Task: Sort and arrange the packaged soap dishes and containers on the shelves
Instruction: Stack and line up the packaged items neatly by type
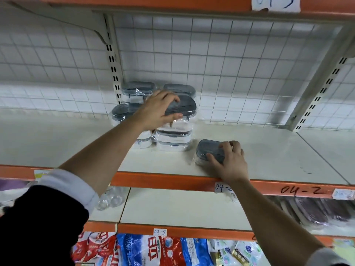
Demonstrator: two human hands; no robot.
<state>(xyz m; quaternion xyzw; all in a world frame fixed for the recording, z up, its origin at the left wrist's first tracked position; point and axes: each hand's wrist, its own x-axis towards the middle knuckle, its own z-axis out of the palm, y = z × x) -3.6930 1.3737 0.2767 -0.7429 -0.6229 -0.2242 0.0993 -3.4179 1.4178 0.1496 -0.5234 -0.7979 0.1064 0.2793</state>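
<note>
Left hand (159,110) grips the near end of a film-wrapped oval clear plastic container with dark grey lid (185,106), fingers curled over the lid, thumb on the lower side. That container sits on top of the front stack of matching wrapped containers (172,140), mid-depth on the cream metal shelf (269,146). Right hand (229,160) holds a lone grey-lidded wrapped container (208,149), fingers round its far side, thumb on the lid. It lies flat on the shelf just right of the stack, near the orange front rail (163,179). More matching packs (138,89) stand behind and left of the stack

Handling, my judgement: hollow plastic boxes, so light, with a stiff shell, not fragile. The loose film is slick and crinkly, so fingers can slide on it and stacked packs can skid off each other. Best hold is across the short width, thumb and fingers on the side walls under the lid rim, not on slack film or the clips. Set each one flat, lid up, squared on the one below
</note>
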